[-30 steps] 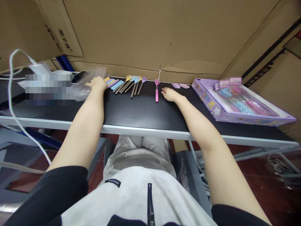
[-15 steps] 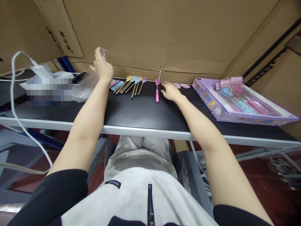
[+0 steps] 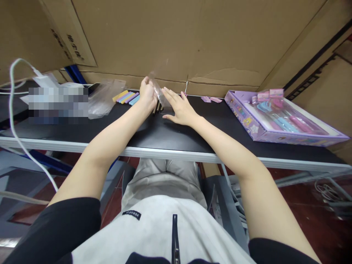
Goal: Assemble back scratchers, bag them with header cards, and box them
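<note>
My left hand (image 3: 147, 94) is closed on a small clear plastic bag (image 3: 158, 88), held up over the middle of the black table (image 3: 170, 132). My right hand (image 3: 178, 107) lies beside it with fingers stretched out and apart, touching the bag's lower edge. Beneath both hands are the dark handles of several small fork-shaped tools (image 3: 157, 107), mostly hidden. Several pastel sticks (image 3: 125, 97) lie just left of my left hand.
A heap of clear bags (image 3: 103, 97) sits at the back left next to a white charger and cable (image 3: 16, 84). A purple boxed set (image 3: 277, 117) stands at the right, pink tags (image 3: 210, 99) beside it. Cardboard boxes (image 3: 192, 40) wall off the back.
My left hand lifted a clear bag from the heap at the left and carried it right to the table's middle. My right hand moved left from the pink tool and opened against the bag.
</note>
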`<state>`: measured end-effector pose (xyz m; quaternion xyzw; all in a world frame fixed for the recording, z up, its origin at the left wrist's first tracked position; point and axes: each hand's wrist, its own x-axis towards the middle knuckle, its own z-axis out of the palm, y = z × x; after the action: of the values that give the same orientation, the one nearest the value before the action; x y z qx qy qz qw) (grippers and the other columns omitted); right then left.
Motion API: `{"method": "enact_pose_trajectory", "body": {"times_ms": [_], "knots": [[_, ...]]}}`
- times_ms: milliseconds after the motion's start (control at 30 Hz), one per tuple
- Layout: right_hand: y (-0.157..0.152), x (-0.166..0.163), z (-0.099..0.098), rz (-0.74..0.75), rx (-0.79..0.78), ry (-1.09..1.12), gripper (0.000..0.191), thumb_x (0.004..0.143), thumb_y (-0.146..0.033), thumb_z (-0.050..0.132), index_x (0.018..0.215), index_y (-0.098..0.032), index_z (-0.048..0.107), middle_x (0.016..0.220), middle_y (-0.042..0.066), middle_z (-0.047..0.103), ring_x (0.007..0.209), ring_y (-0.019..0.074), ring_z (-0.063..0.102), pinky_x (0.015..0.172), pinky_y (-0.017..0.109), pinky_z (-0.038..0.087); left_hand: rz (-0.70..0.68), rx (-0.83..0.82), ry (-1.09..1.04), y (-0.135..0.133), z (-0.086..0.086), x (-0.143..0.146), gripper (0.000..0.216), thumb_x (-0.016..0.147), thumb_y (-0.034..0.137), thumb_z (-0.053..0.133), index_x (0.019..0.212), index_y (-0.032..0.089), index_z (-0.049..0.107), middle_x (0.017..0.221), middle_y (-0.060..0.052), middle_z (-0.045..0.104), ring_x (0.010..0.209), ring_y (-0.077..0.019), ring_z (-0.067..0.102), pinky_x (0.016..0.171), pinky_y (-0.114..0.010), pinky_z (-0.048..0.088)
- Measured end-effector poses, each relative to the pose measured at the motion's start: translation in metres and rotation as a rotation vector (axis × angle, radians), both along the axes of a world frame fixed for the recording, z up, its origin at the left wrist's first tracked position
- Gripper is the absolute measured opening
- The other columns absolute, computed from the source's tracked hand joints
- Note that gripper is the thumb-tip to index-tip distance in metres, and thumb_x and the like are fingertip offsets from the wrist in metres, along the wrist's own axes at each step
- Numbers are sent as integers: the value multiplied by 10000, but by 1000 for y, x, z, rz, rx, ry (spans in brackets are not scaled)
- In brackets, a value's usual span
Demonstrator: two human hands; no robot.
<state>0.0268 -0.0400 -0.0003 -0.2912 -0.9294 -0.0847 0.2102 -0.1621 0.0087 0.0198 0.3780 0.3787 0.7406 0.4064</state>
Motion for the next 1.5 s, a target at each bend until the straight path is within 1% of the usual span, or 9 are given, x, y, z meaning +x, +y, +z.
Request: {"method": "enact_pose_trajectory", "body": {"times_ms": [100,200,400,567,700,833,1000,1267,1500], "knots": [[-5,-7,-4,-20,21,13,978,990,-447,694,1791,-153,215,1826,220,237,1705,409,232,1354,719,71,64,-129,-198,-17,9,10,438,1095,157,513,1518,263,559,1601,-75,620,1473,-194,608,1174,-283,539],[-8,-14,-7,-66,18,36,894,1031,-426,598,1780,-104,233,1811,235,267,1695,406,268,1354,719,103,53,-122,-244,-30,16,18,526,1109,125,477,1606,299,488,1632,-62,599,1505,-187,585,1180,-269,532],[2,-16,-10,-143,-48,89,726,1024,-149,337,1746,-78,324,1743,200,432,1585,332,498,1319,621,350,-5,-115,-251,-37,14,35,545,1124,104,419,1639,281,440,1663,-75,568,1526,-178,564,1232,-320,493],[16,-4,-8,-210,-166,193,660,1042,-132,337,1692,-110,450,1559,161,659,1430,298,662,1237,502,502,-85,-43,135,3,-21,25,658,1019,36,483,1617,311,477,1756,-69,442,1647,-240,400,1293,-540,401],[9,1,-2,-280,-270,120,646,1055,-255,536,1670,-67,474,1594,213,613,1439,328,653,1233,490,509,-176,73,723,37,-54,12,729,875,58,588,1571,269,544,1768,-128,421,1693,-283,302,1341,-563,298],[-2,-1,3,-267,-292,11,716,980,-301,699,1634,-69,523,1591,228,611,1421,362,662,1214,500,527,-172,137,766,45,-65,13,695,845,87,587,1516,265,588,1700,-125,514,1669,-287,357,1339,-571,296],[0,-2,2,-313,-259,17,567,972,-128,536,1523,-106,669,1428,185,740,1334,348,721,1172,495,557,-93,203,922,21,-53,16,655,896,141,566,1545,228,573,1673,-153,540,1633,-289,423,1360,-553,263],[15,11,12,-325,-290,308,422,970,-128,520,1266,-135,820,1271,146,813,1246,336,755,1166,499,555,-55,398,1415,-33,-18,20,724,906,175,498,1629,205,520,1722,-163,496,1644,-349,399,1379,-664,32],[10,12,22,-211,-653,812,98,924,-173,704,981,-146,779,1010,105,827,970,232,795,938,381,663,-60,510,1563,-39,-17,20,868,839,244,611,1690,207,446,1795,-151,379,1706,-407,217,1357,-685,-94]]}}
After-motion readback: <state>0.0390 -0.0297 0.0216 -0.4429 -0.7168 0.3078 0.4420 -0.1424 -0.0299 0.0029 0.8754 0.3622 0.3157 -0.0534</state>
